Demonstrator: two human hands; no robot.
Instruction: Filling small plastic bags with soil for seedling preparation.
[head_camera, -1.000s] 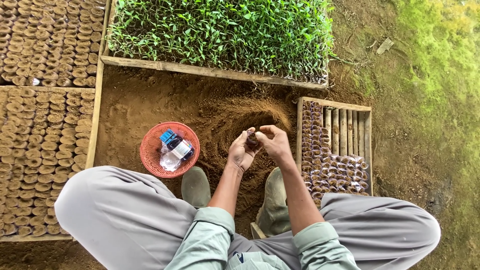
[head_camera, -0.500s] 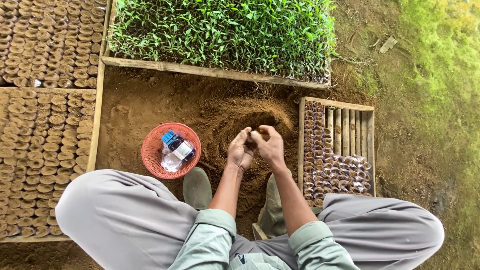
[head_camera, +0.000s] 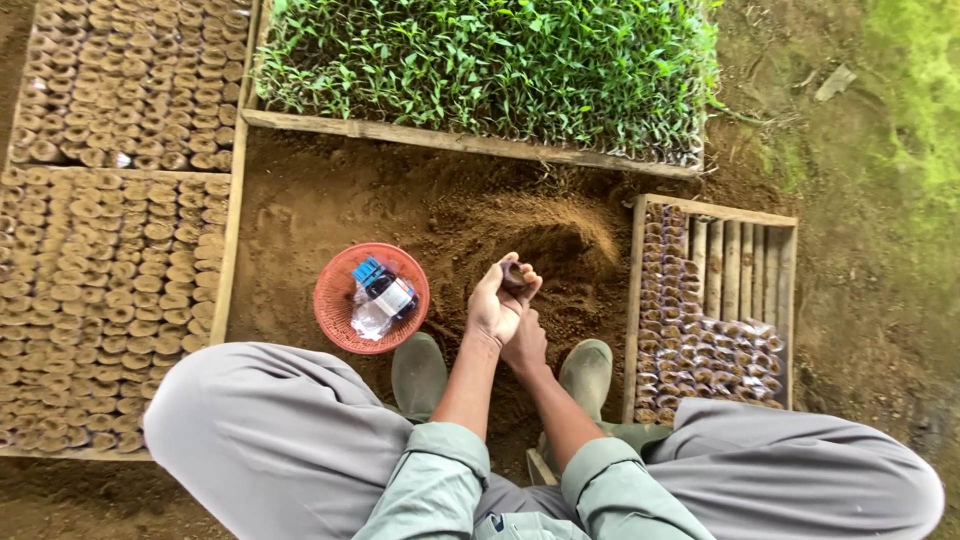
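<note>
Head view: pot (head_camera: 513, 275) in left hand (head_camera: 497, 303)

Small soil-filled pot (head_camera: 514, 274) in left hand (head_camera: 497, 303) above loose soil (head_camera: 440, 215), right hand (head_camera: 524, 345) beneath.

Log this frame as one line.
left hand: holds small dark soil-filled seedling pot | right hand: lower, beside left wrist, contents unseen | red round plastic basket: left of hands

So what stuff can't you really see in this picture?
Head view:
- Right hand: palm and fingers hidden behind the left hand.
- Small pot: mostly wrapped by the left fingers.
- Bottle in the red basket: contents too small to tell.
- Seedling tray: cut off by top edge.
</note>
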